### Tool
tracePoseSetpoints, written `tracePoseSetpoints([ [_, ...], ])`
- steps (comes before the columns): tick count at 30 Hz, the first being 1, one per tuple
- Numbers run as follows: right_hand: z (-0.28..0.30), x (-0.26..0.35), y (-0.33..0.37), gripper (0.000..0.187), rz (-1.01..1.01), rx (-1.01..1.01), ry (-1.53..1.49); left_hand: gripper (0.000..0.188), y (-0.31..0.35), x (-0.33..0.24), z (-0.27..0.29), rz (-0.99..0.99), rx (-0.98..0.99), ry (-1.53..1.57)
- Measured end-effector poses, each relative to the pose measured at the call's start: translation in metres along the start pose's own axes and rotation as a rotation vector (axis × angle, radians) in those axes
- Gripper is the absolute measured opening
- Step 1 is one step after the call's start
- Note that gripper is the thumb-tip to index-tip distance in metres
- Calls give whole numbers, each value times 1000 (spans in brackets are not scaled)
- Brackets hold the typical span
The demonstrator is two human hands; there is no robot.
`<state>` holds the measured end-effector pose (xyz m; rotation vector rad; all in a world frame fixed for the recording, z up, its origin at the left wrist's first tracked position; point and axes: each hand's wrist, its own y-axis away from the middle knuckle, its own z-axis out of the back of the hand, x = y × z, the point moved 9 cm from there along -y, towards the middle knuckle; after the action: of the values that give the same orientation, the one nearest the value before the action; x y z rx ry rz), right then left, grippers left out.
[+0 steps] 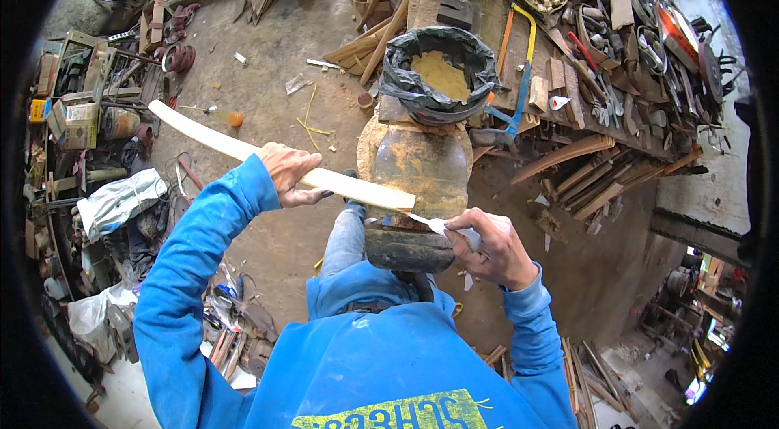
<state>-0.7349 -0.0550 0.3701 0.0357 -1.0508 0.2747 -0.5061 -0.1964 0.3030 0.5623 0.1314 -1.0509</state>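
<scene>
Blue sweatshirt (365, 360) nearest; left hand (288, 174) clamped on pale wooden strip (361, 190), right hand (495, 249) pinching white scrap (439, 225).

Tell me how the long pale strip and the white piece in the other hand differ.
The pale strip is long and cream-coloured; the white piece is short and whiter. The pale strip looks stiff, while the white piece looks thin and crumpled. The left hand holds the pale strip; the right hand pinches the white piece. Both are hand-held.
</scene>
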Motion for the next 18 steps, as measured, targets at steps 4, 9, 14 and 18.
tracePoseSetpoints([
  [4,20,2,6,24,-44,-126,-63,47,1,3,-6,16,0,14],
  [9,74,1,-19,31,-99,-522,-448,44,3,3,-9,65,26,28],
  [14,99,-15,-126,38,32,-350,-368,49,12,-3,-8,168,109,253],
  [18,72,-55,-182,36,-178,-218,204,59,22,-7,-19,246,190,456],
])
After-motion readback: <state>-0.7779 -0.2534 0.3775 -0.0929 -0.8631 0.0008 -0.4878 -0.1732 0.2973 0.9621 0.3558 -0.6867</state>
